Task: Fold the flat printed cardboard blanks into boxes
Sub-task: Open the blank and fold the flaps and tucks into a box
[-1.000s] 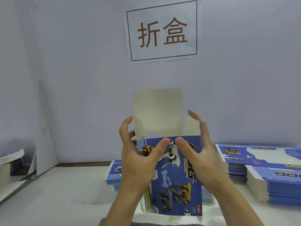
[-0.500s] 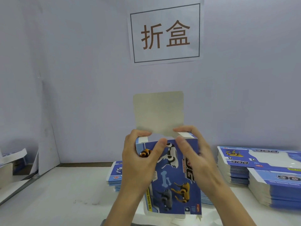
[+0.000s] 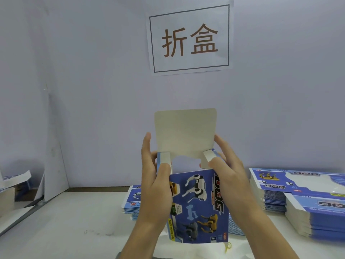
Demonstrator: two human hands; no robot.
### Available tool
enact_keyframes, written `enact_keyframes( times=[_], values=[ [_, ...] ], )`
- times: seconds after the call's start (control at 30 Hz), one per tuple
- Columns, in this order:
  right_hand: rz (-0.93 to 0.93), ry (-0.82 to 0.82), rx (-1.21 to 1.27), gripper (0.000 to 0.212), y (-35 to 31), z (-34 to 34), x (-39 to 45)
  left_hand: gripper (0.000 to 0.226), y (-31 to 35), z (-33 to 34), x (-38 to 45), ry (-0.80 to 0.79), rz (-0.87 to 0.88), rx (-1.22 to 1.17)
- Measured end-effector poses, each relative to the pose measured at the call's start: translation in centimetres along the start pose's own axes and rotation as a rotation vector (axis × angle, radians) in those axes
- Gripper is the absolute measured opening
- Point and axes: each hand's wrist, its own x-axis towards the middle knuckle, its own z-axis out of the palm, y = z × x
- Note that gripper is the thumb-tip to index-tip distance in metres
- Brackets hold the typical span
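Cardboard box blank, blue-printed with toy-dog artwork (image 3: 201,206), is held upright above the near edge of the white tabletop (image 3: 65,227), already opened into a tube with its printed face toward the camera. Left hand (image 3: 155,187) grips the left side of the tube, thumb pressed on the small grey left dust flap (image 3: 165,157) and fingers curled round the edge behind. Right hand (image 3: 226,176) grips the right side likewise, thumb on the small grey right dust flap (image 3: 209,157), which is angled inward over the opening. Large plain grey top flap with rounded corners (image 3: 185,133) stands vertical behind both, not yet folded. Bottom end of the tube is partly cut off by the forearms; its closure cannot be judged. Step in hand, by judgement: closing the top end, with the dust flaps being turned in. Next move likely calls for both small flaps to be held flat across the opening while the fingers bring the large flap forward and down, and its edge tucked inside the front panel. Farther back, a low stack of flat printed blanks (image 3: 131,200) lies behind the hands, and taller stacks of the same blanks (image 3: 298,199) sit at right. White paper sign with two brown characters (image 3: 190,39) is fixed to the pale wall (image 3: 93,71) beyond.
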Motion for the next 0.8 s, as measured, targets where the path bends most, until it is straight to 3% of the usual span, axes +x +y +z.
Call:
enact_keyframes(
  times=[0.13,0.17,0.27,0.33,0.4,0.5,0.63,0.8],
  values=[
    [-0.029,0.016,0.090,0.014,-0.1,0.2,-0.3,0.018,0.4,-0.2,0.1,0.014,0.075,-0.058],
    [-0.041,0.031,0.164,0.015,0.0,0.3,-0.5,0.012,0.5,-0.3,0.2,0.008,0.073,-0.109],
    [0.006,0.039,0.386,0.042,-0.2,0.4,-1.0,0.049,0.6,-0.6,0.4,0.004,-0.002,-0.308],
    [0.017,-0.008,0.378,0.059,-0.2,0.5,-1.2,0.063,0.7,-0.6,0.6,-0.025,-0.013,-0.275],
    [0.007,-0.049,0.315,0.062,-0.1,0.5,-1.1,0.054,0.6,-0.7,0.6,-0.059,-0.012,-0.182],
    [0.021,-0.123,0.326,0.032,0.1,-0.1,-0.4,0.022,-0.1,-1.3,0.2,-0.145,0.011,-0.128],
    [0.020,-0.205,0.332,0.031,0.6,-0.7,-0.6,0.032,-0.3,-2.3,0.3,-0.190,0.050,-0.085],
    [0.034,-0.253,0.328,0.030,0.6,-1.6,-0.6,0.027,0.2,-3.0,0.4,-0.287,0.043,0.014]
  ],
)
